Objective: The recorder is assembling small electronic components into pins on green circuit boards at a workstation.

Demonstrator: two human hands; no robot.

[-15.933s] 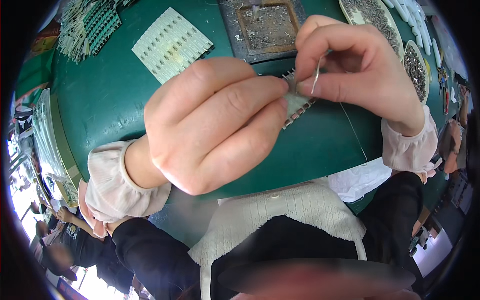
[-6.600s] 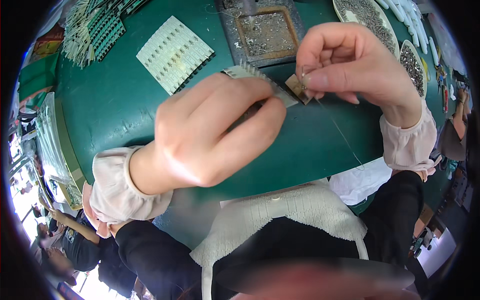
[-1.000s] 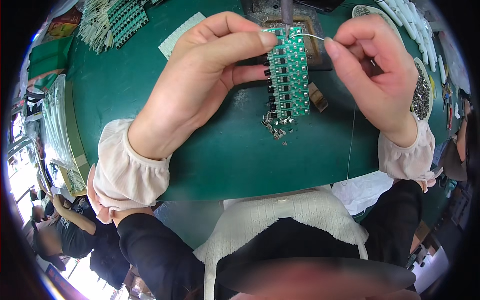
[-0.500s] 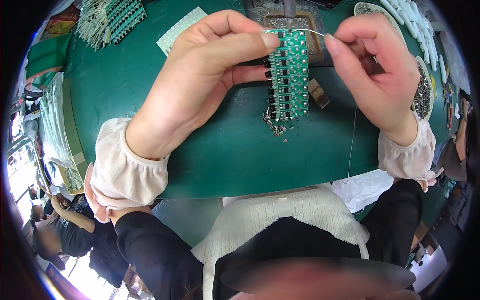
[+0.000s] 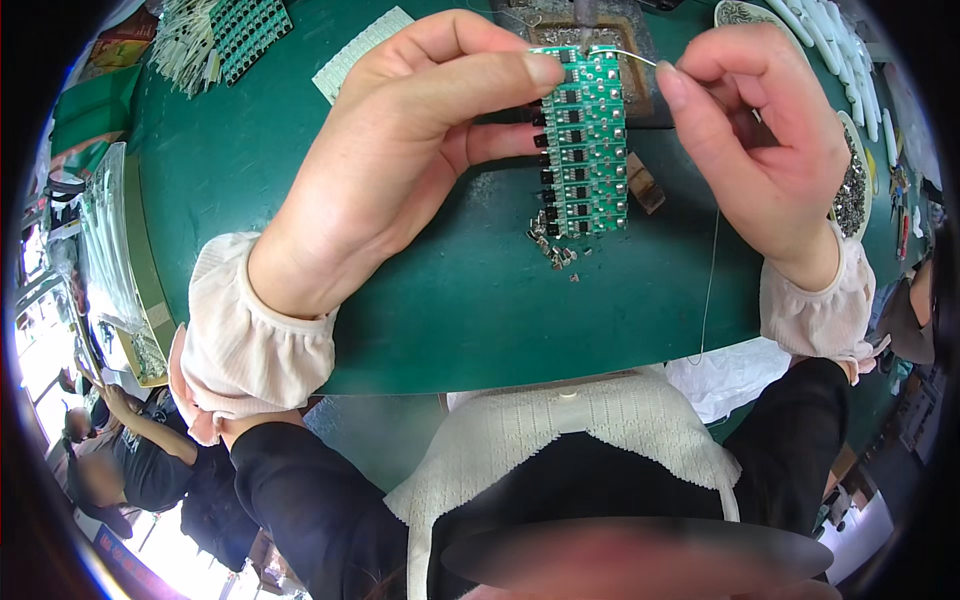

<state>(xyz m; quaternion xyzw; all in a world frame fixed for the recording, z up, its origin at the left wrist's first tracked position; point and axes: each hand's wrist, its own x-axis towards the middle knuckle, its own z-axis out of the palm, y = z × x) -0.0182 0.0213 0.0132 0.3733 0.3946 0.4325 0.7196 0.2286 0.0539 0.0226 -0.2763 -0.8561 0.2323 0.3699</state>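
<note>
1. While the left hand [image 5: 400, 150] pinches the top corner of a green circuit board [image 5: 585, 140] between thumb and fingers, the board hangs above the green table [image 5: 470, 300], its long axis running away from the person and its component face turned up toward the camera.
2. Clamped together, the right hand's [image 5: 760, 140] fingertips grip a thin silvery wire [image 5: 625, 53] whose free end reaches left to the board's far top edge (the wire trails down past the right wrist).
3. Black parts line the board's left edge; small loose metal bits [image 5: 555, 250] lie on the table just under its near end.
4. Beyond the board sits a dark square tray [image 5: 640, 85].
5. Far left, more green boards [image 5: 245, 25] and a pale perforated sheet [image 5: 360, 45] lie on the table.
</note>
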